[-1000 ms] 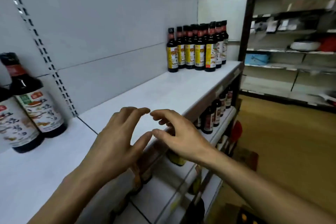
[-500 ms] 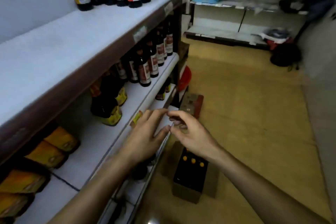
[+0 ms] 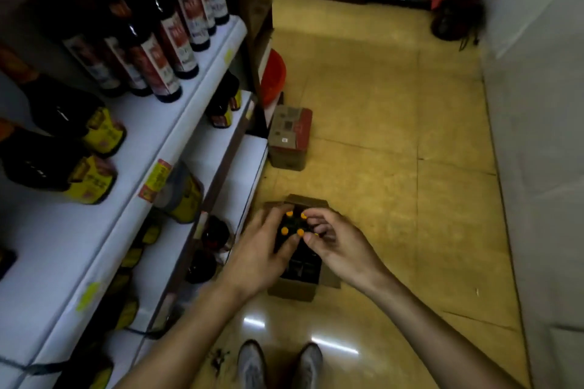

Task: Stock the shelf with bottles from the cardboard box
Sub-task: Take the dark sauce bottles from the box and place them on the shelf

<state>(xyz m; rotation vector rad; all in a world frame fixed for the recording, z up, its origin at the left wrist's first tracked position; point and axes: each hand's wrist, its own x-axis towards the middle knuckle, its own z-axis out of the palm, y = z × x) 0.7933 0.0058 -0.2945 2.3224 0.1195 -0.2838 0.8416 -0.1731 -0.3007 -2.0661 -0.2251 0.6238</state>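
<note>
**Both hands reaching into the open box for bottles**

Head view. The cardboard box (image 3: 292, 289) stands on the yellow floor (image 3: 379, 136), at the foot of the shelf unit and just ahead of the person's shoes (image 3: 278, 363). The left hand (image 3: 262, 254) and right hand (image 3: 339, 245) are lowered over its open top. Between the two hands show several orange-capped bottles (image 3: 292, 224), upright and packed toward the box's far end; the near end, below the hands, looks dark and seems to hold empty cells, which suggests part of the load is already out. The fingers (image 3: 276, 215) of the left hand are spread and rest at the left of the caps; those of the right hand are curled in a narrow pinch beside the right-hand caps. Neither hand visibly encloses a bottle, so the grasp is judged as about to be made, not made.

To the left of the fingers, the white shelf (image 3: 151, 123) carries rows of dark red-labelled bottles (image 3: 164, 50) and yellow-labelled ones (image 3: 94, 136), with bare white board between. Beyond the fingers lies a second, closed carton (image 3: 289, 136). Judged progress: midway; several bottles remain to be lifted out.
</note>
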